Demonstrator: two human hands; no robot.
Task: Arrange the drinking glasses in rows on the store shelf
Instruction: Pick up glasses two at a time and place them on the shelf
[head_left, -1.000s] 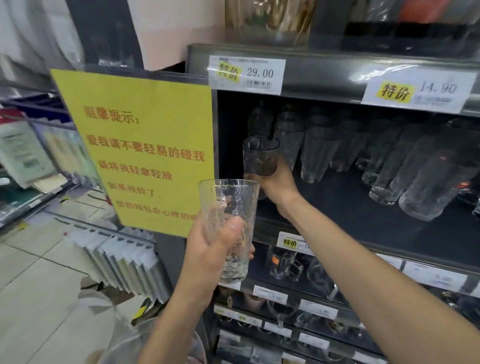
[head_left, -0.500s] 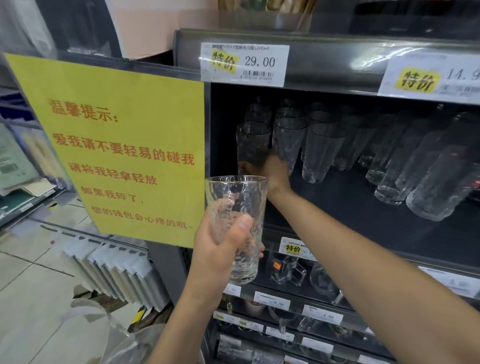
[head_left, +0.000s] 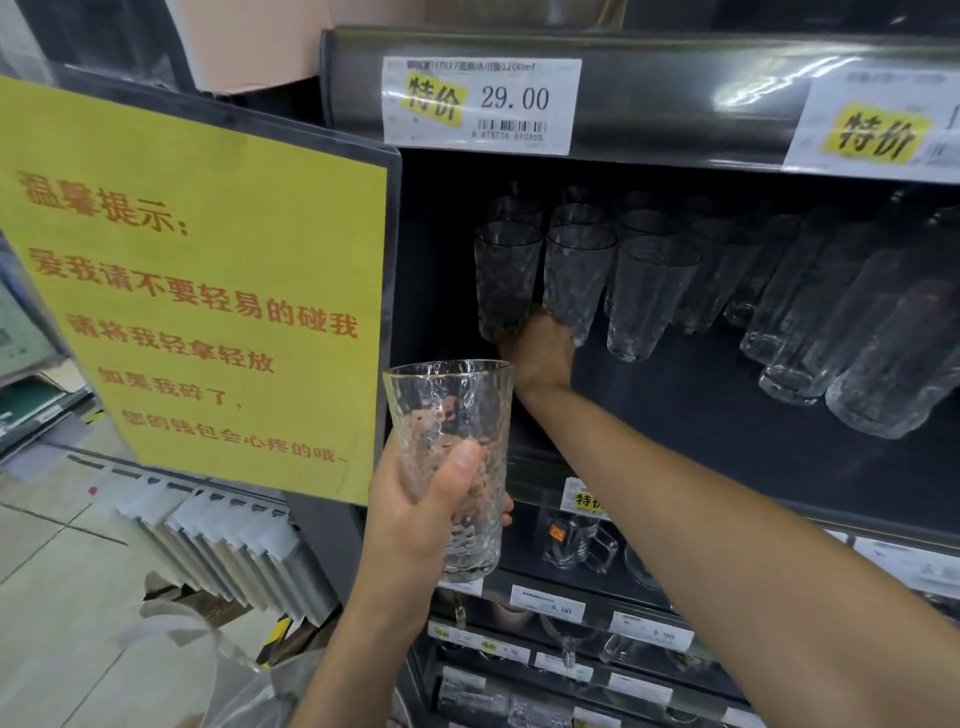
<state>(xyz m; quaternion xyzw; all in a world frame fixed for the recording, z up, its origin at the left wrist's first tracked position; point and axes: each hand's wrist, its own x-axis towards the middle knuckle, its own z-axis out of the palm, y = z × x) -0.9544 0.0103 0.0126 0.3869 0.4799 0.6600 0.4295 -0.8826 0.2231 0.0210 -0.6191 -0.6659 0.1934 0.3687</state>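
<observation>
Hands are both occupied. The left hand is wrapped round the lower half of a clear hammered glass, which is held upright at lower centre of the frame, outside the shelf. The right hand is reached into that dark shelf and closed about the foot of the front-left glass, at the head of the leftmost row.

That glass is set just beside its neighbour, so a clink or chip can be expected if it is twisted or let go tilted. If it is toppled, the row behind could be carried with it. With a slack grip, the hammered glass could be sent to the tiled floor.

On the yellow notice is printed "温馨提示:爱我请不要轻易的碰我,请将我轻拿轻放,如果我碎了,您的钱包会心疼的哦~". The white price tag is marked "特价 29.00" above a barcode. On a second tag, upper right, "特价" is shown, its price cut off. On a lower tag, "8.00" can be read.
</observation>
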